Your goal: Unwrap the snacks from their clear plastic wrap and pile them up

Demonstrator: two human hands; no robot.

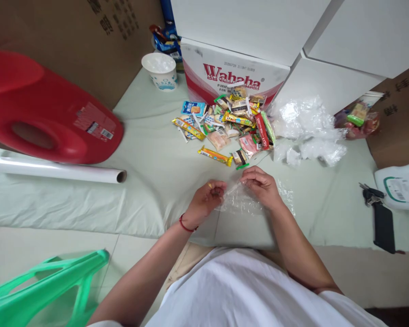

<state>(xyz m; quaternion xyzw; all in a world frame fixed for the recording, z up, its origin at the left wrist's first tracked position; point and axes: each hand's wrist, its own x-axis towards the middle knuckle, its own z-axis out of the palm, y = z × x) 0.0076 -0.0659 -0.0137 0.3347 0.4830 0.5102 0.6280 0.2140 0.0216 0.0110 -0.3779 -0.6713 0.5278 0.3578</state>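
Between my two hands is a clear plastic bag [241, 201], held near the front edge of the cloth-covered table. My left hand [206, 200], with a red cord at the wrist, pinches the bag's left side. On the other side, the fingers of my right hand [261, 185] are closed on its upper edge. Just beyond my hands lies a pile of small wrapped snacks [225, 120] in mixed colours. A yellow stick-shaped packet [214, 156] and a small dark-banded packet [239, 158] lie at the near side of the pile.
Crumpled clear bags [303, 122] lie right of the pile. Behind stands a Wahaha carton [231, 68]; a paper cup [160, 70] is at back left. Left are a red jug [54, 109] and a white roll [54, 170]. Keys [373, 196] and a green stool [47, 286] flank me.
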